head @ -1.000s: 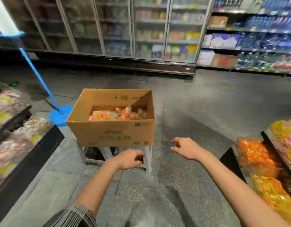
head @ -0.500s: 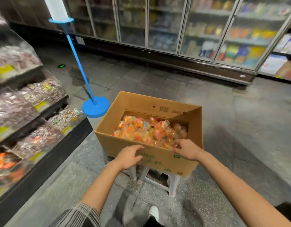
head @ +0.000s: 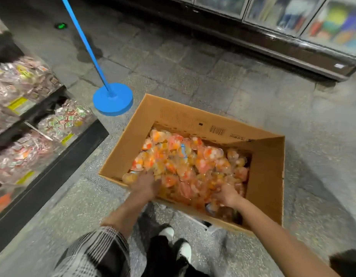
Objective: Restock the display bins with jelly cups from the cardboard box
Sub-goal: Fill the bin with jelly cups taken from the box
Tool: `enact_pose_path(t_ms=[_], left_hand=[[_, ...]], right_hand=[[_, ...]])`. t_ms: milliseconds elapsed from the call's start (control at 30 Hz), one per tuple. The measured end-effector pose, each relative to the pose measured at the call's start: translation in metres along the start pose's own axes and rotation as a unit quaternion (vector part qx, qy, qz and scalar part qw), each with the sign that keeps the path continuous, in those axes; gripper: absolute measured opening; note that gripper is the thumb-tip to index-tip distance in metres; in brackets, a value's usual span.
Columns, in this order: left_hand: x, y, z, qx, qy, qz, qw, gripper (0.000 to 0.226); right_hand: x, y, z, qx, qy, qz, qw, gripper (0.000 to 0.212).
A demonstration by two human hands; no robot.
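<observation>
Cardboard box sits on the floor's low stool, open top up, long axis running from near left to far right, skewed to the aisle. It's heaped with jelly cups lying every which way. Left hand is dug into the near left corner of the pile, right hand into the near middle. Fingers are buried, so I can't tell either grip. Display bins of wrapped sweets are on the left.
</observation>
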State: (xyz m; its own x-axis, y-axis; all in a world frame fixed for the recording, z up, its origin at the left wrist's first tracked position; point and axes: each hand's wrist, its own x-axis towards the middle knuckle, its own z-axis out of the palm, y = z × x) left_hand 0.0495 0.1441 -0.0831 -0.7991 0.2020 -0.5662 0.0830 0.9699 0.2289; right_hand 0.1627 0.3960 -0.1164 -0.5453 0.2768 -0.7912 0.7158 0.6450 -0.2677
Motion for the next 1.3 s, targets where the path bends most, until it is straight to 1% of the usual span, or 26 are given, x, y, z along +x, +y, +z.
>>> enact_pose_path(t_ms=[33,100,133,200,267,333,367,400,467,500,567,667,733,767,833,867,933,1000,1067,1133,1233,1300], left_hand=[[0.007,-0.001,0.004,0.030,-0.007,-0.008,0.999,0.044],[0.018,-0.002,0.012,0.112,-0.023,0.002,0.993,0.040],[0.022,-0.002,0.016,0.149,-0.030,0.021,0.988,0.036],[0.028,0.002,0.018,0.175,-0.026,0.082,0.981,0.032],[0.030,0.003,0.014,0.136,-0.003,0.130,0.982,0.032],[0.030,-0.001,0.011,0.070,0.047,0.184,0.979,0.035],[0.031,-0.003,0.013,0.038,0.068,0.197,0.977,0.037],[0.031,-0.006,0.013,0.021,0.072,0.199,0.977,0.039],[0.032,-0.008,0.013,-0.003,0.033,0.187,0.982,0.039],[0.033,-0.008,0.014,-0.005,0.012,0.178,0.984,0.038],[0.037,-0.012,0.018,-0.022,0.009,0.173,0.985,0.044],[0.036,-0.011,0.018,-0.033,0.030,0.174,0.984,0.058],[0.036,-0.012,0.020,-0.039,0.034,0.178,0.983,0.070],[0.036,-0.013,0.020,-0.042,0.034,0.183,0.982,0.074],[0.035,-0.014,0.019,-0.047,0.034,0.198,0.979,0.081],[0.034,-0.014,0.018,-0.049,0.031,0.201,0.978,0.083],[0.033,-0.013,0.015,-0.051,0.018,0.197,0.979,0.090],[0.032,-0.013,0.013,-0.055,0.007,0.196,0.979,0.100],[0.032,-0.013,0.013,-0.063,-0.004,0.203,0.977,0.105],[0.031,-0.012,0.011,-0.069,-0.017,0.205,0.976,0.108],[0.029,-0.011,0.009,-0.065,-0.027,0.216,0.974,0.108],[0.027,-0.012,0.007,-0.063,-0.023,0.233,0.970,0.103]], right_hand=[[0.025,0.008,0.012,0.017,-0.006,0.025,1.000,0.032],[0.030,0.000,0.018,0.024,-0.011,0.046,0.999,0.040],[0.031,-0.008,0.018,0.048,-0.012,0.052,0.997,0.044],[0.047,-0.016,0.021,0.090,-0.023,0.068,0.993,0.044],[0.063,-0.023,0.027,0.128,-0.011,0.084,0.988,0.048],[0.081,-0.028,0.035,0.179,0.004,0.083,0.980,0.058],[0.090,-0.027,0.040,0.189,-0.003,0.077,0.979,0.060],[0.100,-0.026,0.044,0.186,-0.010,0.073,0.980,0.062],[0.111,-0.029,0.050,0.194,-0.005,0.100,0.976,0.068],[0.114,-0.031,0.053,0.203,0.002,0.115,0.972,0.065],[0.122,-0.034,0.060,0.230,0.027,0.142,0.962,0.047],[0.125,-0.034,0.070,0.270,0.063,0.189,0.942,0.060],[0.118,-0.037,0.069,0.259,0.098,0.190,0.942,0.064],[0.114,-0.035,0.068,0.252,0.117,0.187,0.942,0.069],[0.105,-0.033,0.063,0.263,0.141,0.167,0.940,0.077],[0.099,-0.032,0.060,0.274,0.146,0.143,0.940,0.077],[0.087,-0.032,0.053,0.299,0.142,0.067,0.941,0.072],[0.065,-0.042,0.043,0.325,0.121,-0.027,0.938,0.068],[0.042,-0.059,0.036,0.351,0.065,-0.094,0.929,0.068],[0.024,-0.076,0.034,0.355,-0.001,-0.132,0.925,0.069],[0.012,-0.089,0.035,0.332,-0.091,-0.168,0.924,0.070],[0.006,-0.094,0.033,0.314,-0.138,-0.170,0.924,0.069]])
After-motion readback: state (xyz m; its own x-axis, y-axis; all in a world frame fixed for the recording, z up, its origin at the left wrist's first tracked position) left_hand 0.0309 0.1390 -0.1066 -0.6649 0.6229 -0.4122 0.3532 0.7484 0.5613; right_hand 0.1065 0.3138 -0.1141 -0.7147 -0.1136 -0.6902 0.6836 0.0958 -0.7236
